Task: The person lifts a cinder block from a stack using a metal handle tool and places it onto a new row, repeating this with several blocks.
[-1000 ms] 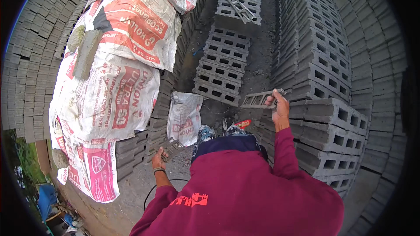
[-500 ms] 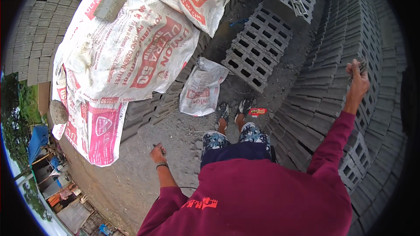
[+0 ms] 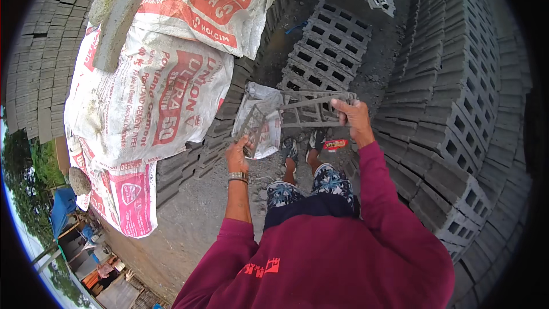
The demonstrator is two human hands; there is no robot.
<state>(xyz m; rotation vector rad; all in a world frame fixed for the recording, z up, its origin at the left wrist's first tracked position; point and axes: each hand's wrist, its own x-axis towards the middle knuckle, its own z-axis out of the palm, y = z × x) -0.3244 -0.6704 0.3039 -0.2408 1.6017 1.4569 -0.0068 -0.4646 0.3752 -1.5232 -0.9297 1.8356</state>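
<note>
Now both hands [image 3: 237, 157] [image 3: 354, 117] on metal frame [image 3: 297, 111].

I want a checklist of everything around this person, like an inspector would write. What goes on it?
Surface: bare dirt ground, gritty and grey.
Job's things: grey metal frame, held level in front of the person.
Hands: left hand grips the frame's left end; right hand grips its right end.
Clutter: crumpled sack on the ground; small red packet by the feet.
Cables: nothing seen.
Surroundings: hollow concrete blocks stacked at right; piled cement sacks at left.
</note>
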